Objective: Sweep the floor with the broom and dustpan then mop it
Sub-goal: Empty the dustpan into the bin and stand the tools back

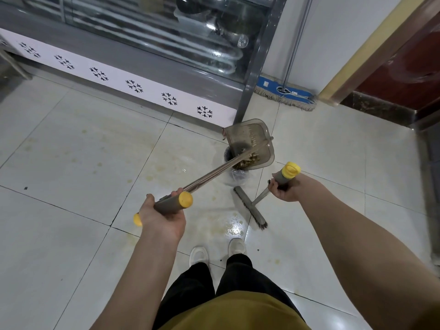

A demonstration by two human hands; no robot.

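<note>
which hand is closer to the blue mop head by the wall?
Right. The right hand, on the broom, is roughly in line with the mop head; the left hand, on the dustpan handle, is farther back and well left.

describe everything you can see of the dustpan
The dustpan is a translucent smoky-grey plastic scoop on a long shiny metal pole ending in a grey grip with yellow caps. The left hand grips that grip, holding the pan off the floor, tilted above a small bin with a clear liner. Brownish debris lies heaped at its lower edge. Whether the pan touches the bin cannot be told.
</note>
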